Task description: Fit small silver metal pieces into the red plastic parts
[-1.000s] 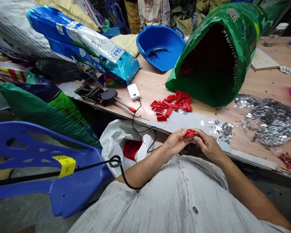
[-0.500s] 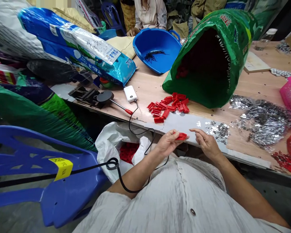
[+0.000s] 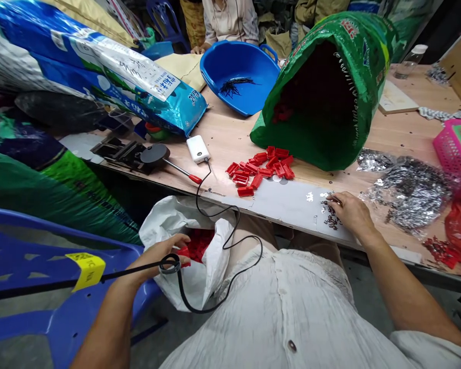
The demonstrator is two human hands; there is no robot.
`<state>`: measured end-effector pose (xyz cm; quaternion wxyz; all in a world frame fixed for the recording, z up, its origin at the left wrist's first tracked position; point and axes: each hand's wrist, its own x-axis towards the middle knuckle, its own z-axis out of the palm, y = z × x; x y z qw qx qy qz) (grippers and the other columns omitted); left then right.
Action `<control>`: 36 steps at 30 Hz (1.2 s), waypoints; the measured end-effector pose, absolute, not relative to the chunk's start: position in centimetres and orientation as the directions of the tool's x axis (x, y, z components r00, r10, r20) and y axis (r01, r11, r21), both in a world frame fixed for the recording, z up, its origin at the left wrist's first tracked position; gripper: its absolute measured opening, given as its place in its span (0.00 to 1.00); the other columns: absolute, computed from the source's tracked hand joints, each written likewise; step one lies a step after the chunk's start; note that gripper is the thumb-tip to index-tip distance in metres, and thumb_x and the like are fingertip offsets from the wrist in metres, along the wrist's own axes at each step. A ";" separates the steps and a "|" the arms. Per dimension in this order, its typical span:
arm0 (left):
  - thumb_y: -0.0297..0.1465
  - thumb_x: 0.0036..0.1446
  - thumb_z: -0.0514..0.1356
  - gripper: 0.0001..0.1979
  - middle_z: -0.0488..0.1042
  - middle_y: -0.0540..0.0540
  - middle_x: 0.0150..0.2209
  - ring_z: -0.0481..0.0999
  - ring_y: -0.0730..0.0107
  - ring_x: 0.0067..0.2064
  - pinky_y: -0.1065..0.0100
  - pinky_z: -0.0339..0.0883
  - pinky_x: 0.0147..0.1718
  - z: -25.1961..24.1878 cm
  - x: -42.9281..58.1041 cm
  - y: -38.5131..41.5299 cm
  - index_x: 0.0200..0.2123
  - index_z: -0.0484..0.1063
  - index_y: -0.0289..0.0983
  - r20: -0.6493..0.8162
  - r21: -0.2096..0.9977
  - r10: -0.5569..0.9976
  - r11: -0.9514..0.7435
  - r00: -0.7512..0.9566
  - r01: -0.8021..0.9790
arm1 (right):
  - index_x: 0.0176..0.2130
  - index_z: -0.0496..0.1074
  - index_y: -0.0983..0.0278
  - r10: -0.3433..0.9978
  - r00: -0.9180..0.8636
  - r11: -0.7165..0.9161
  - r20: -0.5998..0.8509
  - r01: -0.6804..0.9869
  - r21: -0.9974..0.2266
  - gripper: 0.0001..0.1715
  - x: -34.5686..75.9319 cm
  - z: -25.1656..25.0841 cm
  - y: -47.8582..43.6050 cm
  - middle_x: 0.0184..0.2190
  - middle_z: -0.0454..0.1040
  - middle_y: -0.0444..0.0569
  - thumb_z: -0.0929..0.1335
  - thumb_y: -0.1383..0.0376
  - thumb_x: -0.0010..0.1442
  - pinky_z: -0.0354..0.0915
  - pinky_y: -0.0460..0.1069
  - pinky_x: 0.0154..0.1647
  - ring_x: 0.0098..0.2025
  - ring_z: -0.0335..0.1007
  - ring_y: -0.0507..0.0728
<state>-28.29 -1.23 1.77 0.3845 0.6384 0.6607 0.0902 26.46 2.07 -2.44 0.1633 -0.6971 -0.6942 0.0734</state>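
Cluttered with sacks and loose parts, the pale wooden worktop [image 3: 234, 138] runs across the middle of the frame, its near edge faced with a grey strip. At upper right a big green woven sack [image 3: 330, 87] lies on its side with its dark mouth gaping toward the viewer, and a heap of small red plastic clips [image 3: 259, 166] spills out just in front of it. Behind, a blue plastic basin [image 3: 240, 77] holds a tuft of thin black pieces, and another person sits beyond it at the top edge. A blue-and-white printed bag [image 3: 100, 66] lies across the upper left; a white power bank [image 3: 197, 148] sits below it, its black cable looping off the worktop edge. A pink plastic basket [image 3: 455, 151] stands at the right edge beside a spread of shiny metal bits [image 3: 411, 192]. The left hand [image 3: 159, 253] hangs low at centre left, at the mouth of a white plastic bag [image 3: 188, 241] hung below the worktop, fingers closed on a red clip [image 3: 182, 252] whose long axis I cannot tell, more red clips lying inside just beside it. The right hand [image 3: 349, 210] rests well apart on the worktop, fingertips pinched among a scatter of small dark metal pieces [image 3: 330, 218]. A blue plastic chair [image 3: 61, 307] fills the lower left.
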 end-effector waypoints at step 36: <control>0.29 0.56 0.60 0.24 0.71 0.41 0.47 0.71 0.62 0.49 0.62 0.67 0.51 -2.5 -10.6 9.7 0.57 0.68 0.37 0.233 0.488 0.910 -0.415 0.343 0.768 | 0.41 0.74 0.59 0.969 0.066 0.061 0.237 0.867 -0.494 0.14 27.2 -3.4 2.9 0.39 0.80 0.50 0.64 0.56 0.62 0.66 0.54 0.41 0.38 0.75 0.61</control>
